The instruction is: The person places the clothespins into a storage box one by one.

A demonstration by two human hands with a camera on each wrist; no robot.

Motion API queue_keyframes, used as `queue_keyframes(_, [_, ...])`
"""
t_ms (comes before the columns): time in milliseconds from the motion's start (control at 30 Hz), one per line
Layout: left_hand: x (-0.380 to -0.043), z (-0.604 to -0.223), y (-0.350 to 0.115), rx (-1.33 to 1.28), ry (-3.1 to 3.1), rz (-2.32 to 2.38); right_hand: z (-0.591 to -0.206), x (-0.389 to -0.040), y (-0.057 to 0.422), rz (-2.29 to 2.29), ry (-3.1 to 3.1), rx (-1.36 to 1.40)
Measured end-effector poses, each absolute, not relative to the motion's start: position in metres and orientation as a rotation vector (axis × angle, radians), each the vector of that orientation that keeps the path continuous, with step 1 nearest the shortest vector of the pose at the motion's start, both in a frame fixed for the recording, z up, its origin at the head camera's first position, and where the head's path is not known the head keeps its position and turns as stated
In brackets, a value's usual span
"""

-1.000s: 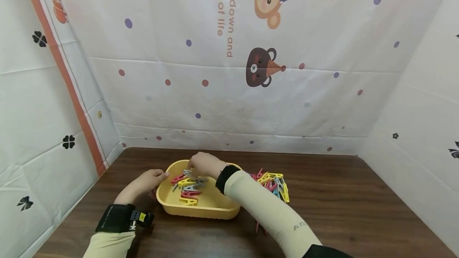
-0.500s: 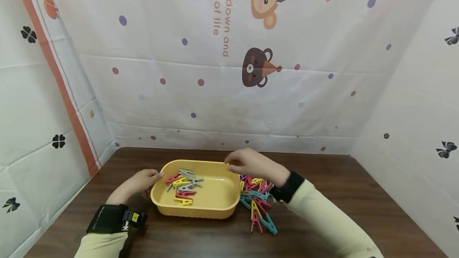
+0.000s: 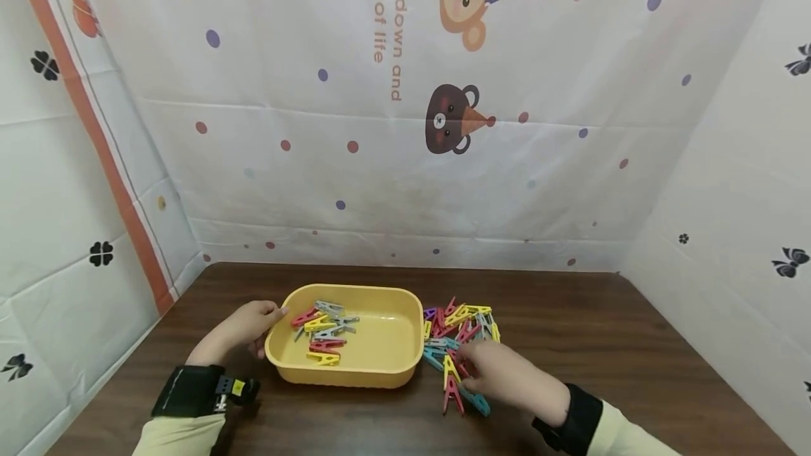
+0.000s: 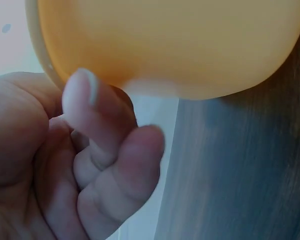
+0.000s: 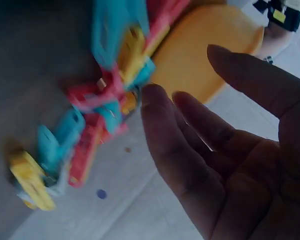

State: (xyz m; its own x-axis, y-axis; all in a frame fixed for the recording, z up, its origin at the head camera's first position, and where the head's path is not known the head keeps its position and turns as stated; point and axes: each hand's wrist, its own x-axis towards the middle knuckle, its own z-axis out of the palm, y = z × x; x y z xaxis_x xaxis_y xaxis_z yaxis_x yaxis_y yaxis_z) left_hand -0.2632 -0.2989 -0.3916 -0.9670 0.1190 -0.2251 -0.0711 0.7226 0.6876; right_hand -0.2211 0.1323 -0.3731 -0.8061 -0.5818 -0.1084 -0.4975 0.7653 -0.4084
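Observation:
A yellow plastic tray [image 3: 345, 376] stands on the table with several red, yellow and grey clothespins [image 3: 325, 346] lying in its left half. My left hand [image 3: 243, 329] pinches the tray's left rim; in the left wrist view its thumb and curled fingers meet at the tray wall [image 4: 190, 50]. Right of the tray lies a loose pile of clothespins in red, yellow, teal and purple, one teal clothespin [image 3: 476, 402] at its near end. Over that near end is my right hand [image 3: 507, 380]. The right wrist view shows its thumb and fingers [image 5: 160, 135] apart, with nothing between them.
The brown wooden table [image 3: 557, 322] extends to the right of the pile and in front of the tray. White printed cloth [image 3: 317, 181] hangs behind the table and along both sides.
My right hand has moved from inside the tray, over its right rim, to the near end of the clothespin pile. My left hand stays at the tray's rim. The head view has shifted slightly.

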Motion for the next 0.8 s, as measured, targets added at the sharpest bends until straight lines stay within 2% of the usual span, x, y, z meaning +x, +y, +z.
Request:
queue_keyframes(200, [-0.262,-0.393,-0.299,0.031,2.686,1.091,-0.457,-0.253,0.167,-0.485,2.713,-0.876])
queue_keyframes(300, [-0.261,-0.394,-0.300,0.024,2.690,1.101,-0.481,-0.267,0.177,-0.452,2.716,-0.894])
queue_keyframes(633, [-0.261,-0.398,-0.298,0.030,2.694,1.134,-0.492,-0.271,0.180,-0.422,2.724,-0.909])
queue_keyframes(800, [-0.261,-0.398,-0.297,0.059,2.690,1.151,-0.476,-0.260,0.176,-0.463,2.688,-0.916])
